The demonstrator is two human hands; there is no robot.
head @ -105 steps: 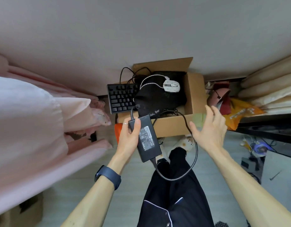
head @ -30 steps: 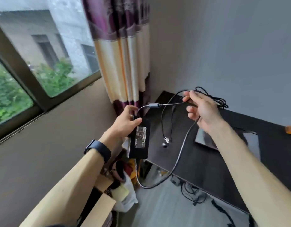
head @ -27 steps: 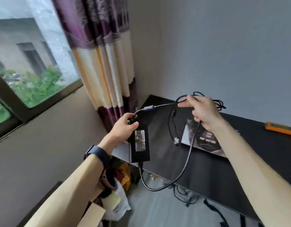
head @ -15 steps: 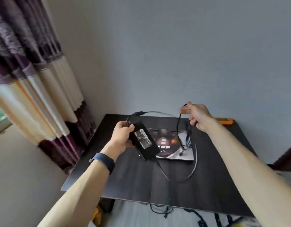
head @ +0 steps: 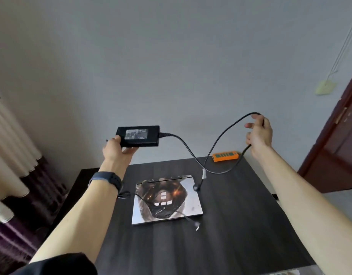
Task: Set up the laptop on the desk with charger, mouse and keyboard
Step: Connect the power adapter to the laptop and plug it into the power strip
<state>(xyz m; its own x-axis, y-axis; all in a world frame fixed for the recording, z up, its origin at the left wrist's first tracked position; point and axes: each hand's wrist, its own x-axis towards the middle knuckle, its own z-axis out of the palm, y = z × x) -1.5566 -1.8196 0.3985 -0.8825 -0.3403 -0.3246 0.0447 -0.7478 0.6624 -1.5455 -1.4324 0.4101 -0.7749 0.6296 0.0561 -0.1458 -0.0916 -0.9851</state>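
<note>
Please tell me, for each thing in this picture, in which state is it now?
laptop: closed, flat on desk.
charger brick: held up by left hand, above desk.
thick cable: looped through right hand, plug dangling, unplugged.
thin lead: across laptop lid, connector loose on desk.
power strip: at desk's far edge, sockets unclear.

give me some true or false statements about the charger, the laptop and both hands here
1. The left hand holds the charger brick above the desk. True.
2. The laptop is open. False: it lies closed on the desk.
3. The right hand holds the cable. True.
4. The orange power strip lies on the laptop. False: it lies apart, at the desk's far edge.
</note>
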